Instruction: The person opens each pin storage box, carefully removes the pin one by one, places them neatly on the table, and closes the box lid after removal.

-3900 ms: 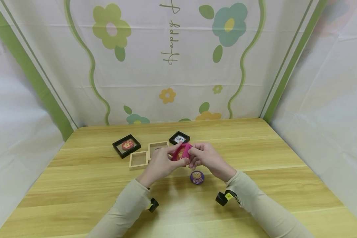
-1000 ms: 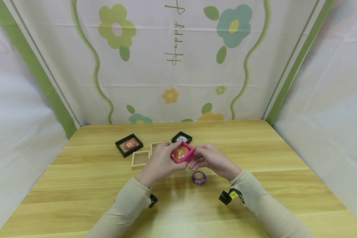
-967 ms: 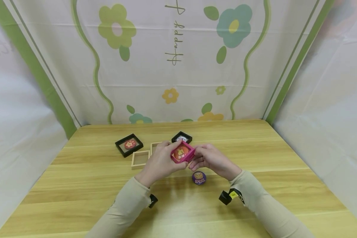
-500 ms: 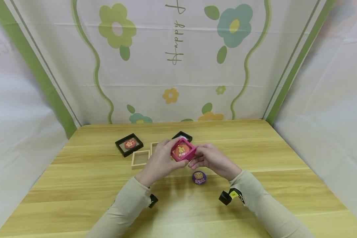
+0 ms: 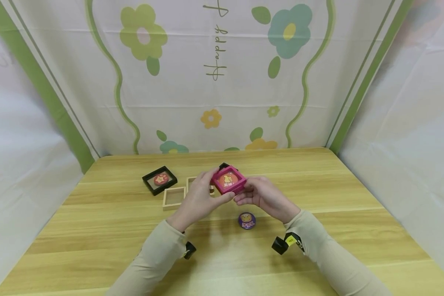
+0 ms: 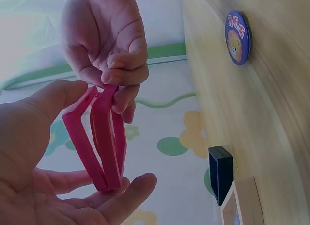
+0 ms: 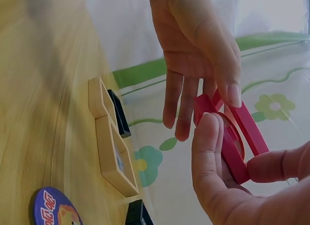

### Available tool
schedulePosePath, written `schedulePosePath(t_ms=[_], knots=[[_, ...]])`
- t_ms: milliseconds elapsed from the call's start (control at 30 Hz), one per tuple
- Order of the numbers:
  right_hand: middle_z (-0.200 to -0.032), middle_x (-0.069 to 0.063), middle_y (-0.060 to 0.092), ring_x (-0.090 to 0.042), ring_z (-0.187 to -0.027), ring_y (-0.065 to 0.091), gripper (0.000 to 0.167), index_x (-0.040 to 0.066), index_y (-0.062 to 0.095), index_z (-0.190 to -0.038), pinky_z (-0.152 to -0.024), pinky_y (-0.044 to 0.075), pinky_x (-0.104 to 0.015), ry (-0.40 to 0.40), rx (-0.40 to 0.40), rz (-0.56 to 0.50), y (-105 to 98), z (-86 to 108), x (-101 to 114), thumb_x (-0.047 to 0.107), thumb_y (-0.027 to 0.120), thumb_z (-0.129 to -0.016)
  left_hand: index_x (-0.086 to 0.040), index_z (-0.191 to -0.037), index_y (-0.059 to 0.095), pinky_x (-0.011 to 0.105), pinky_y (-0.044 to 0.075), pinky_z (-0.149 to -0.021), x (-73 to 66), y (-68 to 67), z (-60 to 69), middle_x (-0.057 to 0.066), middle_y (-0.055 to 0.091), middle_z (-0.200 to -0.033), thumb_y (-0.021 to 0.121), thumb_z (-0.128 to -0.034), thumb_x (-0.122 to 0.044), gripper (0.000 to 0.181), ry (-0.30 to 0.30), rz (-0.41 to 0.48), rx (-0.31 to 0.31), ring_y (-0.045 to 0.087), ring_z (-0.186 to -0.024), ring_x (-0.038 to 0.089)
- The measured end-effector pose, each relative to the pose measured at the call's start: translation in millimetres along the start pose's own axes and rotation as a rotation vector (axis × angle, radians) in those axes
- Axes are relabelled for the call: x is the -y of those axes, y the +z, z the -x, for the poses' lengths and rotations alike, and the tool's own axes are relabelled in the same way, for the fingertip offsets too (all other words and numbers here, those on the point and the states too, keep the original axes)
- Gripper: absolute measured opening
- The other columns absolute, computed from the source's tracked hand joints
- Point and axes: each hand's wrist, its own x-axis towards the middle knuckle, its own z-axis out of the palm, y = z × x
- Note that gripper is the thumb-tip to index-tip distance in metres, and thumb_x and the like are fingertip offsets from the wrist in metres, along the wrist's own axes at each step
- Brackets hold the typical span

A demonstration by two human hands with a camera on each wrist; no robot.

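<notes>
Both hands hold a small hinged pink display frame above the table. A round orange-red badge with a yellow thumbs-up sits inside it. In the left wrist view the two halves of the frame stand slightly apart at one end. My left hand grips the left side between thumb and fingers. At the right corner, my right hand pinches the edge with thumb and curled fingers. A purple badge with a lion face lies on the table below the hands.
On the wooden table, a black frame with a red badge lies at the left. A small wooden frame adjoins a larger wooden frame, partly behind the left hand. Another black frame is mostly hidden behind the pink one.
The pink frame has turned and shifted slightly away from me, so its face and badge show more fully. Both hands keep hold of it; the purple badge stays put.
</notes>
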Motion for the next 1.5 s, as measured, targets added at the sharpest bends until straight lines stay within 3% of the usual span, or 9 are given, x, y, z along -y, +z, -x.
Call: schedulePosePath(t_ms=[300,467,800,1167,1500], knots=[[-0.097,-0.021,0.068,-0.025,-0.08,0.068,0.033,-0.014,0.057,-0.12,-0.081,0.056,-0.039,0.002,0.001,-0.014,0.1,0.2,0.6,0.007,0.04,-0.101,-0.001,-0.147,0.039,0.023,0.054,-0.074,-0.6,0.1,-0.7,0.012,0.051,-0.13,0.081,-0.0836,-0.029,0.081,-0.011,0.116,0.0,0.06,-0.096,0.02],[-0.096,-0.02,0.068,-0.024,-0.079,0.068,0.031,-0.012,0.059,-0.119,-0.08,0.056,-0.039,0.0,0.01,-0.018,0.4,-0.2,0.1,0.007,0.042,-0.101,-0.002,-0.146,0.041,0.024,0.055,-0.072,-0.3,-0.2,-0.8,0.009,0.055,-0.124,0.08,-0.0845,-0.031,0.078,0.005,0.157,-0.013,0.062,-0.093,0.02],[-0.099,-0.021,0.069,-0.024,-0.079,0.068,0.031,-0.012,0.059,-0.118,-0.08,0.056,-0.039,0.004,0.021,-0.019,0.8,0.3,0.7,0.008,0.041,-0.102,-0.003,-0.144,0.044,0.03,0.054,-0.072,-1.8,-1.7,-0.2,0.005,0.06,-0.114,0.077,-0.086,-0.038,0.075,-0.021,0.169,-0.019,0.06,-0.092,0.021],[-0.103,-0.025,0.068,-0.026,-0.08,0.068,0.033,-0.014,0.055,-0.119,-0.08,0.056,-0.041,0.033,0.055,0.013,2.8,0.8,-0.2,0.008,0.037,-0.103,-0.004,-0.145,0.041,0.033,0.055,-0.071,-2.5,-4.2,-1.6,0.008,0.061,-0.114,0.065,-0.089,-0.057,0.081,-0.133,0.228,-0.053,0.061,-0.095,0.021],[-0.1,-0.026,0.067,-0.026,-0.079,0.068,0.03,-0.014,0.05,-0.12,-0.077,0.057,-0.039,0.069,0.075,0.028,5.7,0.6,-1.5,0.005,0.038,-0.1,-0.009,-0.144,0.044,0.034,0.054,-0.068,-3.4,-6.8,-1.6,0.008,0.061,-0.118,0.057,-0.0911,-0.063,0.077,-0.177,0.253,-0.078,0.062,-0.092,0.021]])
